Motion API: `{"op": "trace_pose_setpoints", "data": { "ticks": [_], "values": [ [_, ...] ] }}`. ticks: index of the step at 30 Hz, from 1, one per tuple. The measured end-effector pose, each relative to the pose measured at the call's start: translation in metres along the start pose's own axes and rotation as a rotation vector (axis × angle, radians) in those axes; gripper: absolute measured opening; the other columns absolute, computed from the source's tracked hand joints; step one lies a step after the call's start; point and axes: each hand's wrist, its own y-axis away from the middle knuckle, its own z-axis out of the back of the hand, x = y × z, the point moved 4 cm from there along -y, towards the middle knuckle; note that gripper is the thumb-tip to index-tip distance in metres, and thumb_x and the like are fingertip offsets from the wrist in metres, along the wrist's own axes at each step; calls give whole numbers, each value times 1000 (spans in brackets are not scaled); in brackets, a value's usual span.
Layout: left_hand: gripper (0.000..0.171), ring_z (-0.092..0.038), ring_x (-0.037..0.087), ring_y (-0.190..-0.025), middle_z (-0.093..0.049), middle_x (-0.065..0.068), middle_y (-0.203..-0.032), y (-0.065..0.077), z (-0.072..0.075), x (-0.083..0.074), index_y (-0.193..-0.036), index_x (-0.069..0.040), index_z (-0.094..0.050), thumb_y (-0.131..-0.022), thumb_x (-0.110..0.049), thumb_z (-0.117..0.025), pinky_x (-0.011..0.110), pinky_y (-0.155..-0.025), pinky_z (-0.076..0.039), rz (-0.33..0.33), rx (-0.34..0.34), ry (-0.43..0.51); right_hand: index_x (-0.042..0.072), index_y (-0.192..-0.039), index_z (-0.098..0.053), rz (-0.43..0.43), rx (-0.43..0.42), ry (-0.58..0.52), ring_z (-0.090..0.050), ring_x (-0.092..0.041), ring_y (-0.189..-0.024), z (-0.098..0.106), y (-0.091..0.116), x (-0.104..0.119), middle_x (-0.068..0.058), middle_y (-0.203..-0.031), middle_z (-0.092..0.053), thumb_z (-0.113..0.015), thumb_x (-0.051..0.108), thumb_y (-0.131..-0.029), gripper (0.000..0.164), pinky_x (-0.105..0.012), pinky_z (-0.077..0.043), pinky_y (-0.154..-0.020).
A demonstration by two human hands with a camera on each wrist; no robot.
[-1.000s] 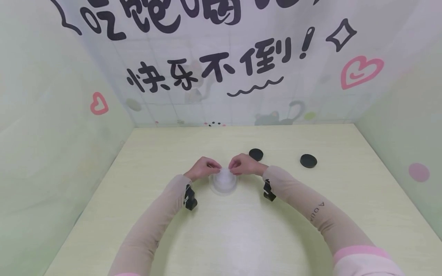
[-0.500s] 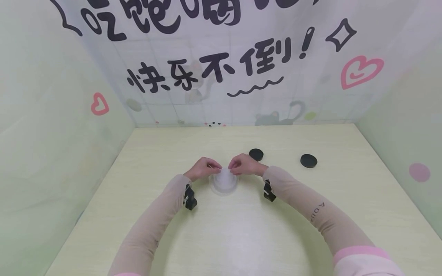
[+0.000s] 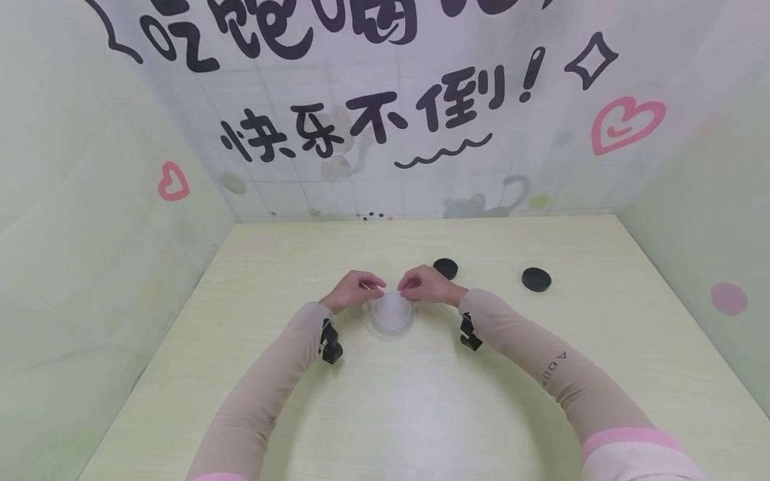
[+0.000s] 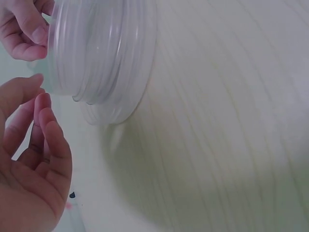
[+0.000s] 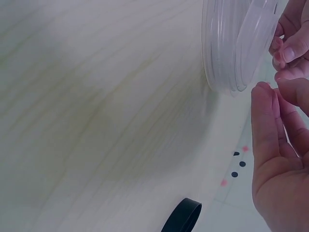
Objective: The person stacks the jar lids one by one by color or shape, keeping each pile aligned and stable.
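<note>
A nested stack of clear round plastic containers [image 3: 391,321] stands on the table between both hands. In the right wrist view the top piece of the stack [image 5: 256,43] leans at a slant to the rims below it. My left hand [image 3: 353,290] is at the stack's upper left, thumb and fingers slightly apart with nothing seen between them. In the left wrist view a narrow gap separates this hand [image 4: 38,164] from the rim. My right hand [image 3: 430,286] has its bent thumb and fingers close together at the top rim; I cannot tell if they pinch it.
Two shallow black round lids lie behind and to the right: the nearer lid [image 3: 446,269] just past my right hand, the other lid [image 3: 537,280] farther right. The pale wooden table [image 3: 409,414] meets printed cloth walls [image 3: 361,187] at the back and sides.
My left thumb and fingers have spread a little apart and the fingers have risen slightly. The right hand stays almost in place. The lids have not been moved.
</note>
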Motion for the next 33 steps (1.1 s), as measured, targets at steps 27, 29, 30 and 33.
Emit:
{"op": "trace_pose_setpoints", "data": {
  "ticks": [27,29,30,33],
  "values": [
    [27,-55,17,-81,-60,6,-86,-26,-12,-39,-105,-2,-62,-79,-10,-64,25,-73,-45,-104,-4,-62,-11,-99,-58,13,-49,-23,-59,-28,-78,40,42,-10,-24,-89,-59,-53,9,-88,23,-35,-52,-67],
    [27,-55,17,-81,-61,6,-85,-29,-15,-44,-105,0,-62,-79,-9,-64,24,-73,-45,-121,3,-64,-10,-100,-58,5,-70,-19,-59,-26,-78,46,44,-19,-23,-89,-60,-53,11,-88,24,-34,-52,-67],
    [27,-55,17,-80,-60,6,-85,-31,-16,-46,-105,0,-62,-79,-9,-64,24,-72,-45,-129,7,-65,-10,-99,-58,4,-83,-16,-59,-24,-77,49,44,-26,-22,-88,-60,-53,12,-88,25,-33,-52,-66],
    [26,-56,17,-79,-61,7,-84,-36,-22,-53,-104,2,-62,-80,-7,-64,22,-71,-45,-154,18,-65,-10,-100,-58,-17,-114,-36,-59,-28,-78,60,52,-33,-24,-88,-59,-53,12,-88,25,-33,-52,-67]
  ]
}}
